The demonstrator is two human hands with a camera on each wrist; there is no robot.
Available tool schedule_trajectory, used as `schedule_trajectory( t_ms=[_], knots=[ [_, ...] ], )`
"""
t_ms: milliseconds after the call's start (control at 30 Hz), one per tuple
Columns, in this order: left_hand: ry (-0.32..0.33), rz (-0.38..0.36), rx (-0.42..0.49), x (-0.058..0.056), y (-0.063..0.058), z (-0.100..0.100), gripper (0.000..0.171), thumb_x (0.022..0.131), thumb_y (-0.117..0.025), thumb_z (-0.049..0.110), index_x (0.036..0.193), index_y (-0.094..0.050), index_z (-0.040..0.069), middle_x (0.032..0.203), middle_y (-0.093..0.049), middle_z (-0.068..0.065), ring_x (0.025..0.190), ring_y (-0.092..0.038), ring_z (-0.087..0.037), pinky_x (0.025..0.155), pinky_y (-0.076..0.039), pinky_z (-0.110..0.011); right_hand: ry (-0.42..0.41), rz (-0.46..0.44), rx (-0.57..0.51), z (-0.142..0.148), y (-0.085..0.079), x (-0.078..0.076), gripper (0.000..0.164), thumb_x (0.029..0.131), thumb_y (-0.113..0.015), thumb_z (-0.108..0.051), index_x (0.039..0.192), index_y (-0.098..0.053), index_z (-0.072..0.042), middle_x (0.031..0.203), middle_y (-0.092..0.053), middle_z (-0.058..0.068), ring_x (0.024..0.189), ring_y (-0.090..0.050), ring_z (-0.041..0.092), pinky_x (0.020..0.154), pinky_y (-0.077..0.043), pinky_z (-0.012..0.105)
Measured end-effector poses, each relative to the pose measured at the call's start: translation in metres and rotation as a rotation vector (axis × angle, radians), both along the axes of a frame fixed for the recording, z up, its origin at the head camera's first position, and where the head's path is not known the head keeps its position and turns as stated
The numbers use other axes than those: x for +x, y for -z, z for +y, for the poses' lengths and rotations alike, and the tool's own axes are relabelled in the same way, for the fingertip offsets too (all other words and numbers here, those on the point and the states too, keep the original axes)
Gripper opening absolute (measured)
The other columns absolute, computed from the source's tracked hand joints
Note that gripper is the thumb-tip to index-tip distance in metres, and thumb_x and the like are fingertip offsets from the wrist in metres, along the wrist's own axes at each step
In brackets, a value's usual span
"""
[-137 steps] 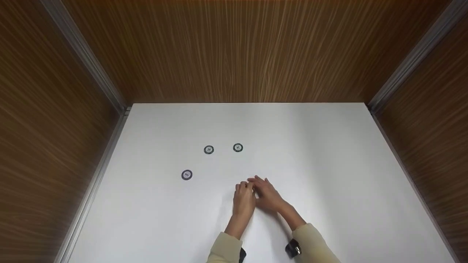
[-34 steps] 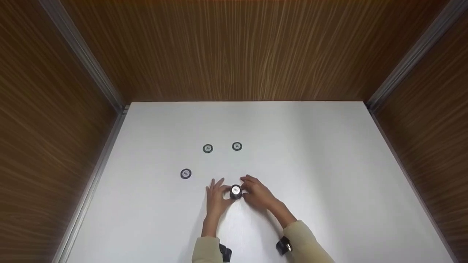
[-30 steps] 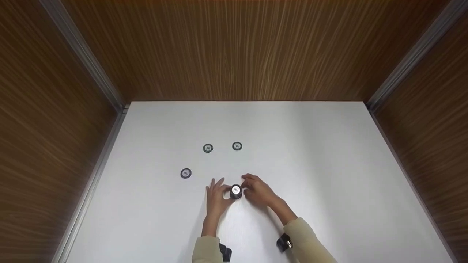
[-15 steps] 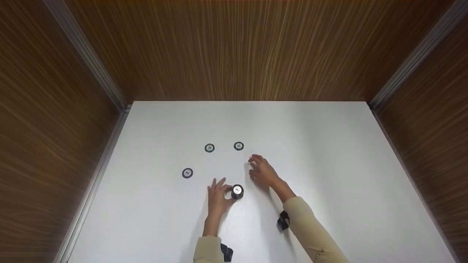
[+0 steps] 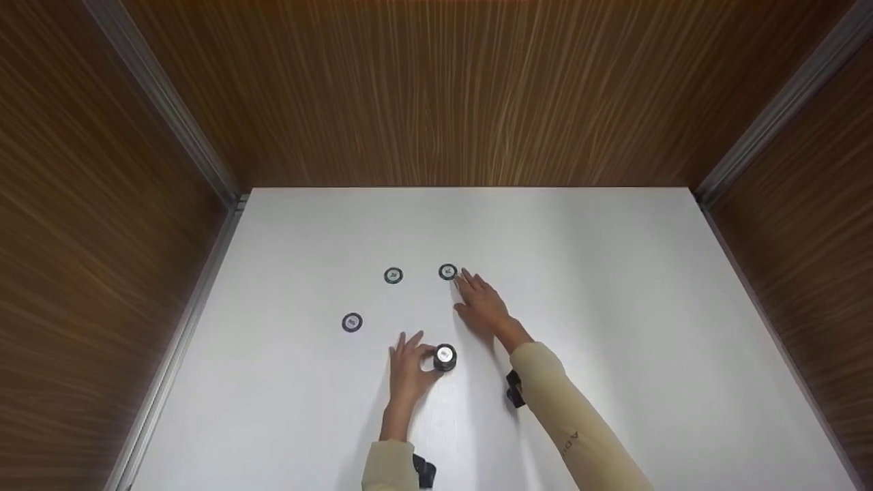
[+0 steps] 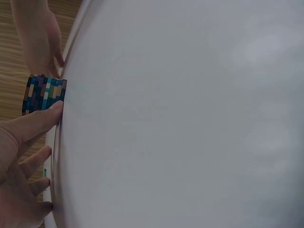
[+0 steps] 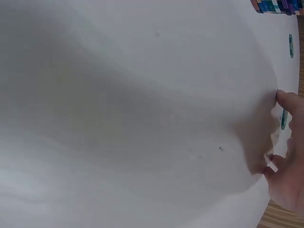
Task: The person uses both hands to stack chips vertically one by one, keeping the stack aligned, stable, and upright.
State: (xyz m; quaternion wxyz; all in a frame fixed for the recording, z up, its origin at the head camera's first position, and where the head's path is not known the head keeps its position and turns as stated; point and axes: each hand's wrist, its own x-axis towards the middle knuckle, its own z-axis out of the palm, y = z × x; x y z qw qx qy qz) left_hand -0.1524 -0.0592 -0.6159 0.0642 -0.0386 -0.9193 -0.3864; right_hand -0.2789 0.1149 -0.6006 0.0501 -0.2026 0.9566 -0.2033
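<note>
In the head view a stack of poker chips (image 5: pixel 445 357) stands on the white table. My left hand (image 5: pixel 407 374) holds its left side between thumb and index finger, the other fingers spread. Striped, multicoloured edges show on the stack (image 6: pixel 45 95) in the left wrist view. Farther back lies a single poker chip (image 5: pixel 447 272), dark-rimmed with a pale centre. My right hand (image 5: pixel 481 300) reaches over the table with fingers extended, fingertips right at that chip's right edge. In the right wrist view the green-edged chip (image 7: pixel 284 119) shows just beyond the right thumb and fingers.
Two more single chips lie flat to the left, one chip (image 5: pixel 393 275) at the back and another chip (image 5: pixel 352 322) nearer. Wood-grain panels, including a back panel (image 5: pixel 464 95), enclose the white table (image 5: pixel 600 293) on the back and both sides.
Both hands were together earlier, covering the stack. Then they stood apart on either side of it. The right hand has since moved forward to the back chip; the left stays on the stack.
</note>
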Motion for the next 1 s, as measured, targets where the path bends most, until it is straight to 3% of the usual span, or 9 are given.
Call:
schedule_trajectory(
  t_ms=[133,333,533,700,867,1000],
  knots=[
    [0.007,-0.001,0.005,0.0,0.001,0.0,0.035,0.061,-0.083,0.011,0.091,-0.066,0.008,0.128,-0.049,-0.017,0.126,-0.028,-0.045,0.102,-0.012,-0.06,-0.015,0.015,0.073,-0.001,0.0,-0.001,0.052,0.095,-0.049,-0.026,0.14,-0.035,-0.005,0.147,-0.027,0.009,0.133,-0.021,0.034,0.108,-0.017,0.042],
    [0.006,0.003,0.0,0.001,0.003,0.0,0.035,0.061,-0.083,0.012,0.091,-0.066,0.008,0.128,-0.049,-0.017,0.126,-0.028,-0.044,0.103,-0.012,-0.06,-0.017,0.075,0.086,-0.002,0.001,0.001,0.047,0.093,-0.053,-0.022,0.134,-0.043,-0.002,0.141,-0.036,0.014,0.129,-0.029,0.035,0.105,-0.024,0.044],
    [0.021,0.031,0.011,0.002,0.002,-0.003,0.035,0.061,-0.083,0.012,0.091,-0.066,0.006,0.127,-0.05,-0.018,0.125,-0.029,-0.046,0.102,-0.013,-0.061,0.041,0.046,0.095,-0.012,-0.001,0.001,0.053,0.092,-0.051,-0.02,0.138,-0.033,0.002,0.144,-0.029,0.017,0.131,-0.027,0.032,0.105,-0.024,0.045],
    [0.028,0.03,0.017,0.0,0.003,-0.003,0.034,0.061,-0.082,0.01,0.09,-0.066,0.006,0.127,-0.05,-0.018,0.125,-0.028,-0.046,0.102,-0.012,-0.061,0.012,0.074,0.12,-0.016,0.0,0.001,0.05,0.095,-0.044,-0.017,0.142,-0.03,-0.005,0.147,-0.024,0.012,0.13,-0.027,0.033,0.103,-0.025,0.052],
    [0.03,0.043,0.015,0.0,0.004,-0.002,0.033,0.06,-0.082,0.01,0.089,-0.066,0.006,0.126,-0.05,-0.018,0.124,-0.029,-0.047,0.101,-0.014,-0.063,-0.006,0.095,0.147,-0.017,-0.002,0.001,0.045,0.096,-0.04,-0.016,0.141,-0.035,-0.008,0.145,-0.031,0.007,0.129,-0.029,0.035,0.101,-0.025,0.054],
    [0.022,0.028,0.017,0.0,0.004,-0.002,0.034,0.06,-0.082,0.011,0.09,-0.066,0.007,0.126,-0.05,-0.018,0.125,-0.029,-0.046,0.101,-0.013,-0.062,-0.008,0.147,0.127,-0.017,-0.001,0.001,0.041,0.094,-0.045,-0.013,0.134,-0.044,-0.005,0.138,-0.042,0.01,0.125,-0.036,0.036,0.099,-0.031,0.052]
  ],
)
